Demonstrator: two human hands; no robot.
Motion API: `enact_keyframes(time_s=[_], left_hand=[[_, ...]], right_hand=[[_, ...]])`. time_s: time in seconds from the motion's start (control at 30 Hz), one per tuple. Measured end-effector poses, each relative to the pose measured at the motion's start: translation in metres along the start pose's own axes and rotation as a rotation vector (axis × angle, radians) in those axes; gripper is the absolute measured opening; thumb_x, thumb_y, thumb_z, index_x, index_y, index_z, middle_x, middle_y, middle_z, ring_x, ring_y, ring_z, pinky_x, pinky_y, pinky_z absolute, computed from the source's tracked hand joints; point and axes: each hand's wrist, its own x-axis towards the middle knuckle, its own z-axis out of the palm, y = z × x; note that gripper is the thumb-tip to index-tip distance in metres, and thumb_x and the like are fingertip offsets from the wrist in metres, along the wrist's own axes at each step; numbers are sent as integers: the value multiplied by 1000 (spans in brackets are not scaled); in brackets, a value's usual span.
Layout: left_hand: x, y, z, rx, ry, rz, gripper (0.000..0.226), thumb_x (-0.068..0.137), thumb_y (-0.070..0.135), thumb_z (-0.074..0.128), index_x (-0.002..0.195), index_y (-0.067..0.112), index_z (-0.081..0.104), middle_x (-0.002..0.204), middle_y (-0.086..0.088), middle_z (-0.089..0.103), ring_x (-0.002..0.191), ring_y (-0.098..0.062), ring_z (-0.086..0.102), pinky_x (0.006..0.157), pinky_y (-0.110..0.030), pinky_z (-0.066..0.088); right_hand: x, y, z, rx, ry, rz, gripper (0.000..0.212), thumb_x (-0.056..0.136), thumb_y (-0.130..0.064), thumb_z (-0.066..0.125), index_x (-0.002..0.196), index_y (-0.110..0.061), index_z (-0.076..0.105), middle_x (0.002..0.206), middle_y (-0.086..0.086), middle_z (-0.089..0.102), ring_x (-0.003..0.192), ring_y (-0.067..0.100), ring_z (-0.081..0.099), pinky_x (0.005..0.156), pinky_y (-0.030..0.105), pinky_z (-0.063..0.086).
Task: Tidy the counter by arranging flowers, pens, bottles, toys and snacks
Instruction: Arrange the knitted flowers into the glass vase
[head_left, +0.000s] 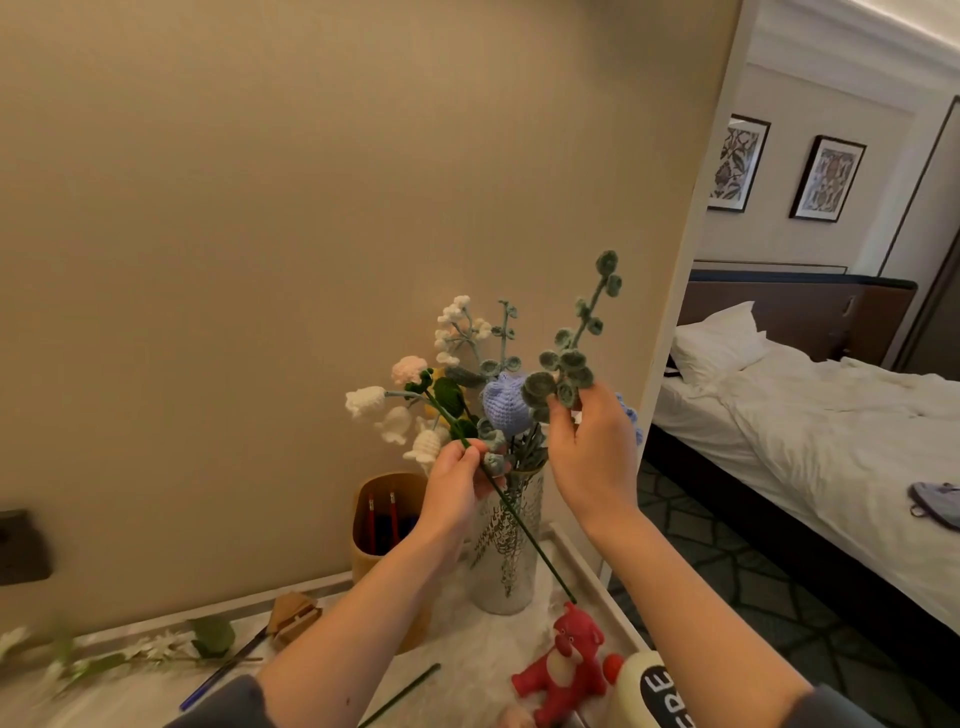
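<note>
Over the vase (506, 571): a green stem (524, 530) slants across the glass, its lower end near the red toy (563, 670) and its upper end by a pink bloom (409, 369).
Left hand (457, 488): thumb and fingertips pinch the stem partway up, just left of the vase's rim; the stem runs out on both sides of the pinch.
Right hand (592, 457): thumb and fingers are clamped on the base of a grey-green sprig (571, 358), which rises above the fingertips.
Vase: stands on the counter (457, 623), holding white, blue and green flowers.
Holder (374, 566): just left of the vase, with red pencils inside.
Counter: bottle (649, 691) beside the toy; a loose stem (400, 693), a blue pen (223, 670) and a white spray (130, 654) lie to the left.
</note>
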Motion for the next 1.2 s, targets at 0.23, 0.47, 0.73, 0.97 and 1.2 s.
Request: enact_keyframes(time_s=[0.23,0.47,0.73,0.97,1.2], left_hand=[[-1,-1,0,-21,-4,1,26,103,8,35,86,9,54,88,-11,64,84,-23,63,78,-35,55],[-6,-1,0,62,-26,20,22,102,8,35,88,6,52,102,-17,57,97,-27,59,92,-44,50],[-12,-9,-7,179,-63,71,23,102,12,37,85,14,51,94,-7,59,96,-25,59,90,-41,50],[-28,-14,-15,389,-59,183,22,103,21,36,88,19,52,100,-19,59,96,-33,59,91,-52,49],[-64,-16,-11,415,-123,330,22,102,19,39,89,27,55,68,6,50,64,-10,51,59,-27,46]], right_hand=[[-4,3,4,-83,-96,38,13,97,-19,53,85,-23,50,72,-12,49,66,-1,49,51,16,34],[-11,12,21,-265,-184,166,14,95,-25,53,81,-24,49,67,-11,48,57,8,43,44,22,24],[-37,36,34,-307,-229,273,5,94,-26,56,94,-22,58,66,-11,48,61,15,53,43,21,22],[-39,41,35,-219,-236,337,8,92,-26,58,94,-19,60,73,-8,53,75,22,61,45,21,25],[-48,36,16,73,-314,453,32,92,-23,63,122,-18,57,103,-6,68,97,16,65,71,27,48]])
